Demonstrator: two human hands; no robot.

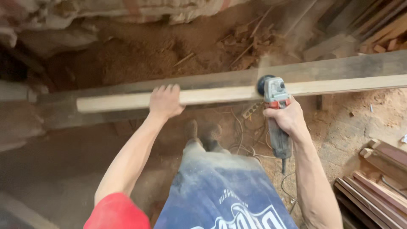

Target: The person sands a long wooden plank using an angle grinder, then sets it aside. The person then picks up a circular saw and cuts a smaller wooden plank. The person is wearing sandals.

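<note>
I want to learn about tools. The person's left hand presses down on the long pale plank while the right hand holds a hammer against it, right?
Not quite. The right hand holds a grey and red power grinder, not a hammer, with its disc at the long pale plank. The head view shows this. The left hand does press down on the plank.

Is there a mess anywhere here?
Yes. Sawdust lies heaped on the floor behind the plank, with broken wood scraps scattered on it. Dust puffs up where the grinder meets the wood. A tangle of cords lies near the feet.
</note>
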